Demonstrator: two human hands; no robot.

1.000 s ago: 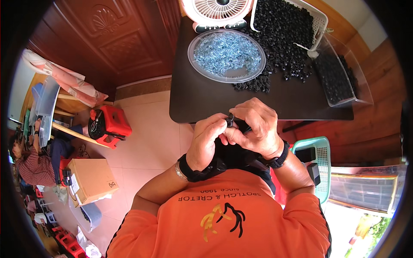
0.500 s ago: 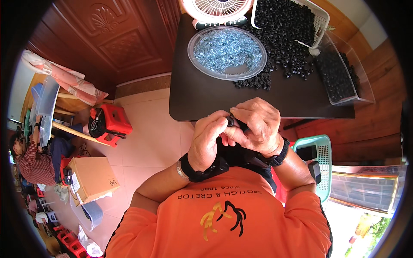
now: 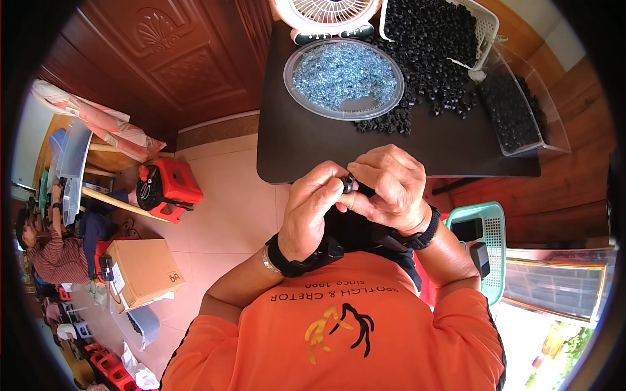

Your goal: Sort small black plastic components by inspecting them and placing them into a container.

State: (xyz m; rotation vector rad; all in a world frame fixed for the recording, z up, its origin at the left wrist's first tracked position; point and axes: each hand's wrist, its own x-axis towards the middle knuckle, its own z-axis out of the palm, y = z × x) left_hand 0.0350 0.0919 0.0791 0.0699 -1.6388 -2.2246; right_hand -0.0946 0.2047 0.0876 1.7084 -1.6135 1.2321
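Both hands meet in front of my chest, just short of the table's front edge. Between their fingertips is a small black ring-shaped part [image 3: 347, 184]. My left hand [image 3: 312, 205] pinches it from the left with thumb and forefinger. My right hand [image 3: 388, 189] closes on it from the right, fingers curled and thumb below. Any finer piece at the fingertips is too small to make out. Beyond the hands, an oval clear tray [image 3: 290, 88] holds many tiny shiny blue pieces. Behind and right of it spreads a heap of similar small black parts [image 3: 430, 58].
A small fan [image 3: 332, 13] stands at the table's far edge. On the table's right are a tipped white basket [image 3: 486, 32] and a clear bin [image 3: 515, 124] of black parts. A green basket [image 3: 499, 234] sits by my right elbow. At left are a red stool [image 3: 176, 189], a cardboard box [image 3: 143, 274] and another person [image 3: 62, 254].
My left fingers have shifted slightly on the black part, leaving more of it visible. Both hands stay in nearly the same place. The other person's arm has moved a little.
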